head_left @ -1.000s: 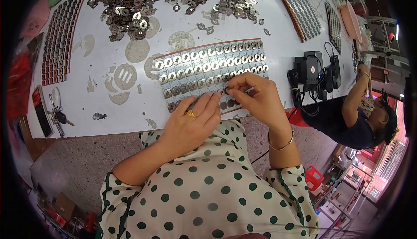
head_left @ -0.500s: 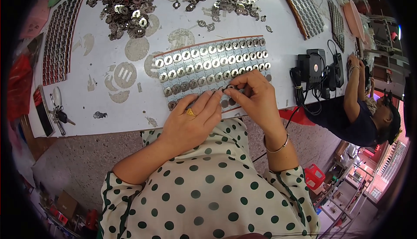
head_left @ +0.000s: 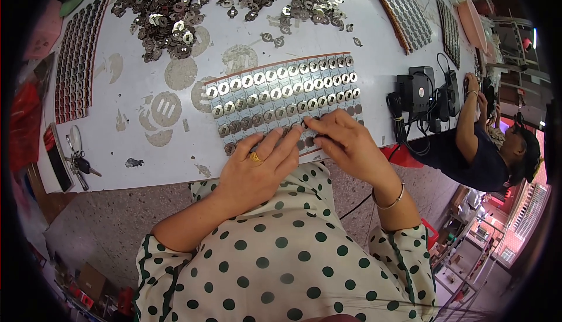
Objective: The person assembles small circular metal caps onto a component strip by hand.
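A flat panel [head_left: 275, 76] with rows of small metal pieces, each with a dark diamond-shaped centre, lies at the table's near edge. My left hand [head_left: 257, 164], a gold ring on one finger, rests its outstretched fingers on the panel's near rows. Right beside them, my right hand [head_left: 348, 146] presses its index fingertip onto a small dark piece in those rows. Its thumb is apart from that fingertip, lower on the panel. Both hands are open, and they cover part of the nearest rows. A large heap of loose metal pieces [head_left: 175, 18] spreads behind the panel.
Similar filled panels lie at the left [head_left: 82, 59] and far right [head_left: 401, 15]. Keys [head_left: 82, 161] sit beside a dark phone-like slab [head_left: 58, 152]. Black adapters with cables [head_left: 418, 91] stand at the right, near another person's arm [head_left: 473, 123].
My right hand has opened from a pinch at the left fingertips and now presses with its index finger. Its wrist has shifted right and nearer. The left hand stays on the panel.
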Available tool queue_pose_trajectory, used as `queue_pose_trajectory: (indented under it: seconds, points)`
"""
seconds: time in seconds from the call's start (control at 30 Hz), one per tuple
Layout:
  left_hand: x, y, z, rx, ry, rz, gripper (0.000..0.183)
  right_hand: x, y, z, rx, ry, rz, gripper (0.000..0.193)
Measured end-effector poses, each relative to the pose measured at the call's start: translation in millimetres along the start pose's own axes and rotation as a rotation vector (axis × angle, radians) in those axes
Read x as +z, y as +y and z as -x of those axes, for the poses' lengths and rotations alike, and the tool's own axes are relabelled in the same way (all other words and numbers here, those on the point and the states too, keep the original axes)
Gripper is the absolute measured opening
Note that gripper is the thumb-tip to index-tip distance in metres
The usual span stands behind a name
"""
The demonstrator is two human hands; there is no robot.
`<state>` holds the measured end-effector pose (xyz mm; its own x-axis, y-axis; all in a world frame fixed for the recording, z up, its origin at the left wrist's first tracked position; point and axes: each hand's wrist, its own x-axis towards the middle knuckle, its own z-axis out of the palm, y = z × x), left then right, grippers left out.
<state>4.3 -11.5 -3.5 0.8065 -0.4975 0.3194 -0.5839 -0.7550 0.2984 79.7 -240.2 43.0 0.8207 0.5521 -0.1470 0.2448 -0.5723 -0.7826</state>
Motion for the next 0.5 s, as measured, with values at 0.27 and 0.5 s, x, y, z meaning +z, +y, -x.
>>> queue_pose_trajectory:
  seconds: [0.27, 0.5]
  points:
    - [-3, 4, -7, -0.009, -0.028, 0.004, 0.033, -27, 7, -11, 0.101, 0.31, 0.054, 0.043]
    - [2, 7, -20, 0.006, -0.025, 0.052, 0.039, -52, 44, -65, -0.053, 0.629, 0.367, 0.039]
